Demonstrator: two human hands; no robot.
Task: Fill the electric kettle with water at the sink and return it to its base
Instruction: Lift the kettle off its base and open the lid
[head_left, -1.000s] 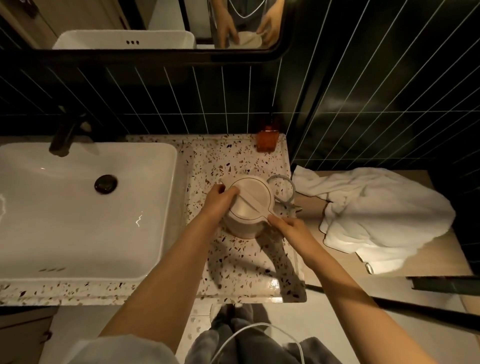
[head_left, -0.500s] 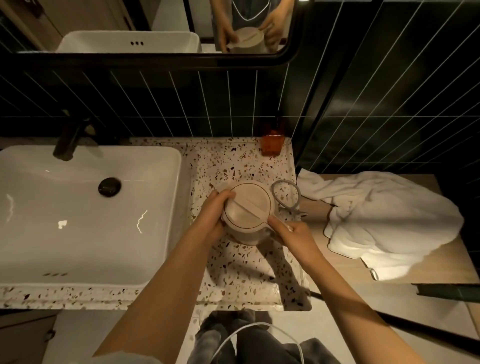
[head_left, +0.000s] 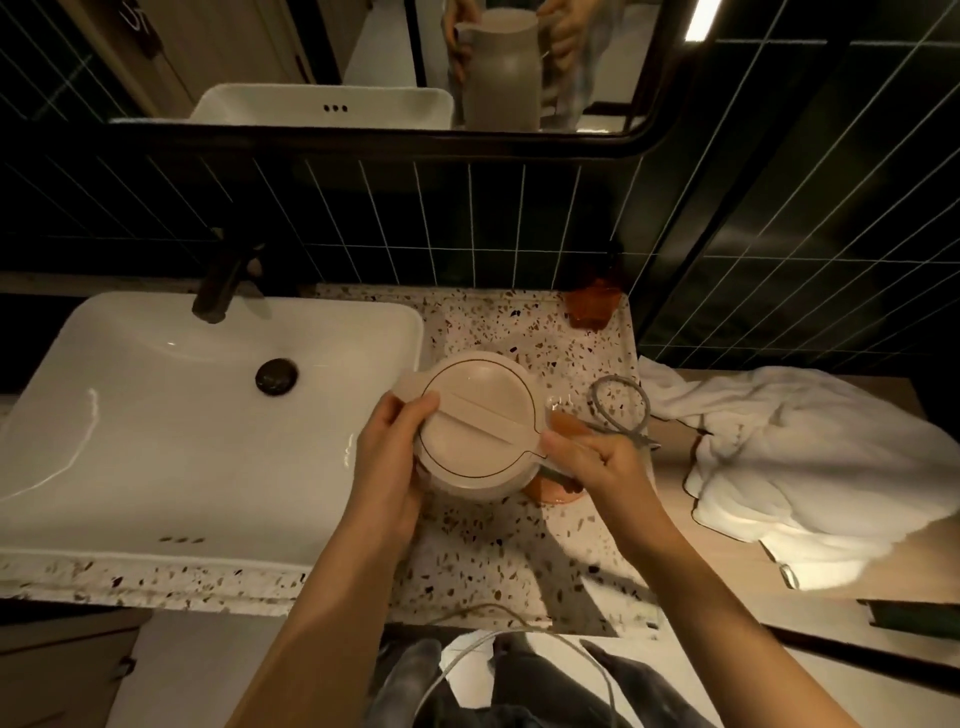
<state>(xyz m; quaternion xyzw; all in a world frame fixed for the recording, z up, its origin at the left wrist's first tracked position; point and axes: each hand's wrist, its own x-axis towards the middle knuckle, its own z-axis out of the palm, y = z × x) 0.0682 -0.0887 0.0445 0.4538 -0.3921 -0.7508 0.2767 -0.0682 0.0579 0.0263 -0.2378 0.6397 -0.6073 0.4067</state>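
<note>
- The cream, round-lidded electric kettle (head_left: 475, 428) is held above the speckled terrazzo counter (head_left: 519, 540), just right of the white rectangular sink (head_left: 156, 415); its lid is still on.
- The left hand (head_left: 387, 467) has its fingers clamped around the kettle's left side, and the right hand (head_left: 597, 462) closes its fingers on the handle side.
- What looks like the orange-toned round base (head_left: 558, 491) lies on the counter directly beneath, partly hidden.
- The step likely calls for keeping the kettle level, carrying it left under the dark faucet (head_left: 221, 288), and opening the lid before running water.
- The metal scissors (head_left: 621, 410) lie close by the right hand, so its path should stay clear of them.
</note>
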